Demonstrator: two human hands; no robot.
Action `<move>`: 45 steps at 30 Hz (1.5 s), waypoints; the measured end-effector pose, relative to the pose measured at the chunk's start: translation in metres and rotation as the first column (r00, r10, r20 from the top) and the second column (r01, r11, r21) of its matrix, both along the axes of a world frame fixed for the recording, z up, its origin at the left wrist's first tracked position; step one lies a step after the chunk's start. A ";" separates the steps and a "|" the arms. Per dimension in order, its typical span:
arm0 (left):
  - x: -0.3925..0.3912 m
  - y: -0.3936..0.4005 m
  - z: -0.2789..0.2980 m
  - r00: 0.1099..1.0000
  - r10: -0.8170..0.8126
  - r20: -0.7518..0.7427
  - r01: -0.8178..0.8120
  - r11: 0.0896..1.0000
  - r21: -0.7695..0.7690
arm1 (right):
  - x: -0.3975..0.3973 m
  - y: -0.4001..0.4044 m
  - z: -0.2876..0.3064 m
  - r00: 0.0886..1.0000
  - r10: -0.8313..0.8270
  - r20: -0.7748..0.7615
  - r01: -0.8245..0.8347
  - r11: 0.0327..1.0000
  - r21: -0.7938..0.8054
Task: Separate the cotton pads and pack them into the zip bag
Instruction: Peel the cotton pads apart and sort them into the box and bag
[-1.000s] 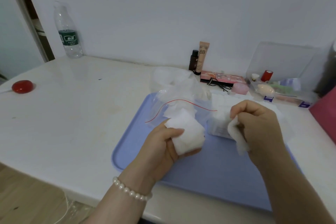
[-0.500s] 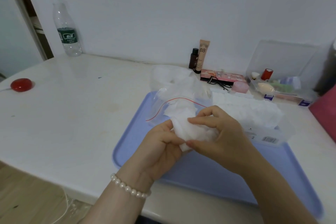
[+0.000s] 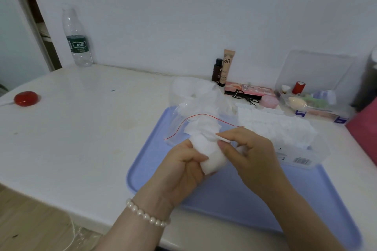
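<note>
Here the left hand [image 3: 183, 166] grips a pad stack [image 3: 210, 154] over the tray [image 3: 234, 199], just before the bag [image 3: 195, 122]; the right hand [image 3: 251, 153] pinches its top pad [image 3: 221, 138]

Soft, even indoor light, faint shadows, slight overall blur, and wide-angle bending at the edges.

We have a single wide-angle view, worn on the person's head, looking forward and down over the white table [image 3: 81, 128] toward the wall behind it. It sits close above the work: the left hand [image 3: 183, 167] and right hand [image 3: 251, 155] fill the lower middle, both forearms running out of the bottom edge, over the blue tray [image 3: 234, 199]. The lens bends the table edge. At the far left we see a water bottle [image 3: 76, 36] by the wall; no second view overlaps this one
</note>
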State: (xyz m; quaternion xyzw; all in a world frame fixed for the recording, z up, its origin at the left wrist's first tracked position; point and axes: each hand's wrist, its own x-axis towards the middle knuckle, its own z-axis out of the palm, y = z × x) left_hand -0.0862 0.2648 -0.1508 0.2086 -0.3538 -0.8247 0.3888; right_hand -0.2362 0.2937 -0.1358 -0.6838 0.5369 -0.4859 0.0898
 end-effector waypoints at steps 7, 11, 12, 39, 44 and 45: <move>-0.004 0.001 0.004 0.995 0.093 -0.036 -0.090 0.993 0.077 | 0.010 0.004 0.003 0.973 -0.209 -0.094 0.178 0.946 -0.270; -0.004 0.001 0.004 0.993 0.108 -0.051 -0.105 0.992 0.073 | 0.012 0.011 0.006 0.934 -0.273 -0.230 0.141 0.875 -0.464; -0.003 0.001 0.005 0.992 0.109 -0.059 -0.105 0.992 0.071 | 0.014 0.012 0.005 0.921 -0.268 -0.282 0.108 0.872 -0.478; 0.000 0.003 0.006 0.994 0.041 -0.098 -0.034 0.997 0.070 | 0.020 0.013 0.005 0.789 -0.256 -0.559 0.087 0.947 -0.311; 0.000 0.004 0.008 0.993 0.017 -0.114 -0.002 0.992 0.124 | 0.022 0.013 0.003 0.754 -0.314 -0.577 0.130 0.932 -0.338; 0.000 0.002 0.008 0.996 0.016 -0.092 -0.003 0.990 0.139 | 0.023 0.013 0.002 0.748 -0.313 -0.585 0.136 0.935 -0.326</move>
